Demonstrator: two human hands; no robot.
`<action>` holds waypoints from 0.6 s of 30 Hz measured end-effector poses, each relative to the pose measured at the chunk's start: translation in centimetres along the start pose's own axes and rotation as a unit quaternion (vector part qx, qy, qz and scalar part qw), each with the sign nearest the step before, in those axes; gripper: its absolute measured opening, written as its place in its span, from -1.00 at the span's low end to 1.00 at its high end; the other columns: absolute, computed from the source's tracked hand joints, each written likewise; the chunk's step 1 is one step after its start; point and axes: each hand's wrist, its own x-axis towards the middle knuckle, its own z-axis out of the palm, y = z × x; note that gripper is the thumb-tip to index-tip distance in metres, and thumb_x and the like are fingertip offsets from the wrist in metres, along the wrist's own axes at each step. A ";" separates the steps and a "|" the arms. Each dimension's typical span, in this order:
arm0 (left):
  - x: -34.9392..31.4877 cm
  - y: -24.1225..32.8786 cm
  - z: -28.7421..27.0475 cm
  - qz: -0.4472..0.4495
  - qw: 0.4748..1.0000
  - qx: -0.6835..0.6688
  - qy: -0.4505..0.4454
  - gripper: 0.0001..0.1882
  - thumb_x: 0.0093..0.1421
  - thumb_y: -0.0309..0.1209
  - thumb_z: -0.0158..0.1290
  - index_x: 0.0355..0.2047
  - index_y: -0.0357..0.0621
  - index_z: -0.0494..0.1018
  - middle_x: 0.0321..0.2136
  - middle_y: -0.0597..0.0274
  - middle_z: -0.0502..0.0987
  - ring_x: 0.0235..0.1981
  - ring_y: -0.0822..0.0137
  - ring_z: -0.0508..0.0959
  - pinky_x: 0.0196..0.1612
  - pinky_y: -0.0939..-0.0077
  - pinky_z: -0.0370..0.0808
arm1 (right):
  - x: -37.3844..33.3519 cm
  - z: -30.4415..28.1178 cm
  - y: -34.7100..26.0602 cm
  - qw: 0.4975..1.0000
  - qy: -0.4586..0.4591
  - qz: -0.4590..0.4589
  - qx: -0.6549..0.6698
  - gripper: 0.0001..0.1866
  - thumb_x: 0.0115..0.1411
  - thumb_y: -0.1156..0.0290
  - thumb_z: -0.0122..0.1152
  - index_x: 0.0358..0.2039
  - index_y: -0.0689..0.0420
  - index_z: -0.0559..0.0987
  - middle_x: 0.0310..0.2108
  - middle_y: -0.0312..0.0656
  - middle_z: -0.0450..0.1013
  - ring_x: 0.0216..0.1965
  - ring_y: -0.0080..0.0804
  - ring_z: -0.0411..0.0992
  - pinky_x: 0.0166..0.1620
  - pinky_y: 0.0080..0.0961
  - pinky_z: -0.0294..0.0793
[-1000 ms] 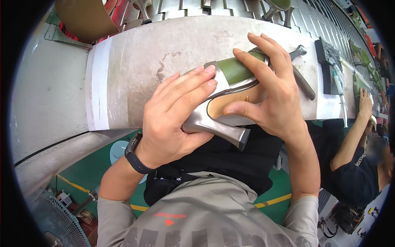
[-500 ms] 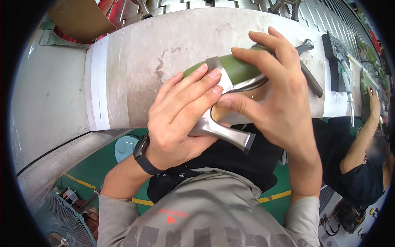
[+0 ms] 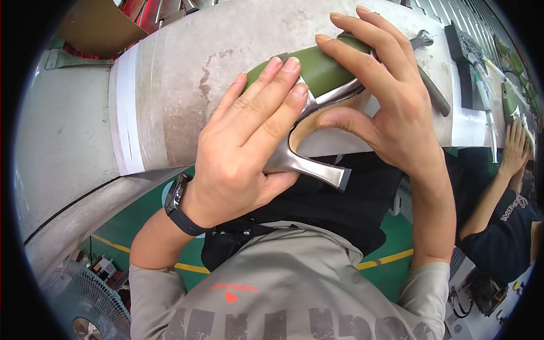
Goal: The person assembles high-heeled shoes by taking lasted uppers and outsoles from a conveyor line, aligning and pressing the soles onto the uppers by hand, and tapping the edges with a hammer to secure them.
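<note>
One green shoe (image 3: 326, 71), held over the near part of the surface (image 3: 181, 56), heel (image 3: 317, 170) toward the wearer | left hand (image 3: 243, 124): fingers together, wrapped round heel end | right hand (image 3: 394, 93): fingers wide, cupping other end, thumb at sole | step, I judge: steadying two-handed; next move calls for firm hold | metal tool (image 3: 422, 39) just beside right fingers

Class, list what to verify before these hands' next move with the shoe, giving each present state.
1. Left hand on the high-heeled shoe: ok, fingers lie across it.
2. Right hand around the shoe's other end: ok, thumb on the tan sole side.
3. Right-hand grip firm: cannot tell.
4. Heel tip clear of both hands: ok.
5. Sole fully visible: not ok, right hand covers part.
6. Dark-handled tool well away from right hand: not ok, close beside it.
</note>
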 end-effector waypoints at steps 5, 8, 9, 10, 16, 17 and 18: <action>0.2 -0.3 0.1 0.013 1.000 -0.007 -0.007 -0.04 -0.19 -0.51 0.38 0.34 -0.29 0.42 0.38 -0.27 0.36 0.40 -0.25 0.38 0.41 -0.11 0.30 | 0.4 0.1 -0.8 0.997 0.002 -0.013 -0.081 -0.27 -0.03 0.15 0.68 0.13 0.16 0.64 0.21 0.14 0.42 0.28 0.30 0.34 0.28 0.05 0.42; 0.4 -0.5 0.2 0.027 0.999 -0.016 -0.008 -0.06 -0.18 -0.52 0.39 0.33 -0.32 0.42 0.37 -0.31 0.37 0.39 -0.27 0.39 0.41 -0.11 0.31 | -0.5 0.4 0.8 0.995 0.007 -0.034 -0.089 -0.25 -0.06 0.06 0.63 0.15 0.11 0.65 0.27 0.00 0.43 0.35 0.17 0.30 0.33 -0.01 0.39; 0.4 -0.5 0.3 0.026 0.999 -0.018 -0.008 -0.06 -0.18 -0.52 0.39 0.33 -0.32 0.42 0.37 -0.31 0.37 0.39 -0.27 0.39 0.41 -0.11 0.31 | -0.8 0.4 1.2 0.995 0.008 -0.042 -0.092 -0.24 -0.07 0.03 0.61 0.15 0.10 0.66 0.28 -0.05 0.44 0.38 0.13 0.29 0.34 -0.02 0.37; 0.4 -0.5 0.4 0.030 0.999 -0.019 -0.008 -0.07 -0.17 -0.52 0.40 0.32 -0.32 0.43 0.36 -0.31 0.37 0.39 -0.27 0.39 0.40 -0.11 0.32 | -0.8 0.6 1.5 0.994 0.009 -0.050 -0.094 -0.23 -0.08 0.00 0.59 0.15 0.08 0.66 0.30 -0.10 0.44 0.41 0.09 0.28 0.36 -0.04 0.36; 0.3 -0.6 1.1 0.039 0.999 -0.021 0.013 -0.10 -0.14 -0.52 0.42 0.30 -0.35 0.43 0.34 -0.32 0.40 0.38 -0.29 0.39 0.39 -0.09 0.35 | 2.2 -1.6 -3.7 0.987 -0.064 0.130 -0.063 -0.27 -0.17 0.13 0.65 0.08 0.07 0.69 0.26 -0.11 0.47 0.39 0.09 0.29 0.34 -0.03 0.37; 0.4 -0.7 1.3 0.041 0.999 -0.019 0.020 -0.11 -0.13 -0.51 0.42 0.30 -0.36 0.43 0.33 -0.33 0.40 0.38 -0.29 0.40 0.39 -0.08 0.35 | 2.5 -1.9 -3.9 0.987 -0.064 0.130 -0.068 -0.27 -0.17 0.13 0.65 0.08 0.07 0.69 0.26 -0.11 0.47 0.39 0.09 0.29 0.34 -0.03 0.37; 0.4 -0.7 1.4 0.045 0.999 -0.020 0.022 -0.11 -0.13 -0.51 0.42 0.30 -0.36 0.43 0.33 -0.33 0.40 0.38 -0.29 0.40 0.39 -0.08 0.35 | 2.8 -2.1 -4.1 0.991 -0.066 0.107 -0.042 -0.27 -0.18 0.13 0.66 0.08 0.07 0.69 0.25 -0.11 0.48 0.38 0.09 0.30 0.33 -0.03 0.37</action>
